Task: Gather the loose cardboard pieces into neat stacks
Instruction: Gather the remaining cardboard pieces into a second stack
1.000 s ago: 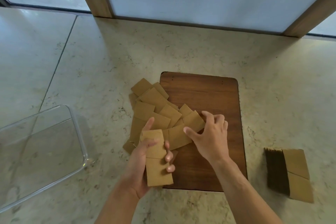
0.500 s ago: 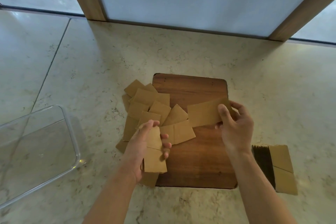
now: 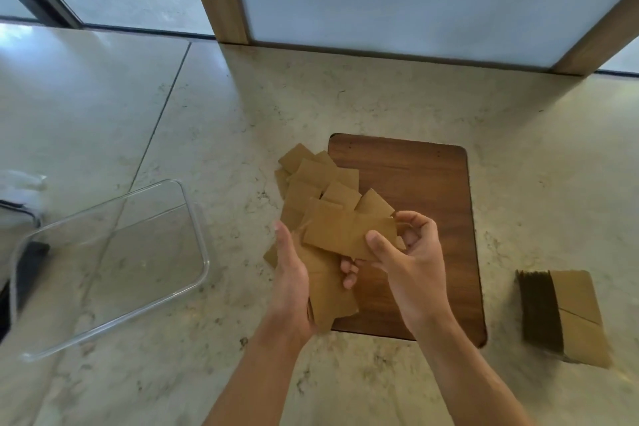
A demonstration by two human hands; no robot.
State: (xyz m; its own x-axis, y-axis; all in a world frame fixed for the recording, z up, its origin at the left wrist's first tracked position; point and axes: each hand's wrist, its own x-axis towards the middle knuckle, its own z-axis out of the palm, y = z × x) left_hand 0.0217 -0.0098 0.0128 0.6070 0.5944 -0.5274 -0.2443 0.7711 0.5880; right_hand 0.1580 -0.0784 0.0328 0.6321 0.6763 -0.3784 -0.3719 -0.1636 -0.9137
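Over the near left part of the wooden board [image 3: 408, 183], we see both hands meeting around cardboard. Our left hand [image 3: 294, 273] has its grip closed on a small stack of cardboard pieces [image 3: 328, 291]: the thumb lies along the stack's left edge, and the fingertips [image 3: 347, 282] curl up from beneath on its right side. The stack tilts toward us, its near end hanging past the board's front edge, above the table [image 3: 380, 100].

Our right hand [image 3: 411, 253] holds a single wider cardboard piece [image 3: 342, 232], laid across the far end of the stack. The thumb presses on its near right corner from above, while the other fingers are bent around its right end; the grip is clamped on that piece. Whether the piece already touches the stack under it, we cannot tell, though the two overlap closely.

Beyond the hands, the loose cardboard pieces [image 3: 311, 173] lie in an overlapping heap, partly on the board's left edge and partly on the marble table beside it. Some near ones are hidden by the held piece and by our left hand.

To the right, well apart from the board, a finished stack [image 3: 570, 315] rests on the table, its dark layered side turned toward the board. To the left, a clear plastic tray [image 3: 193, 228] sits on the table at an angle.
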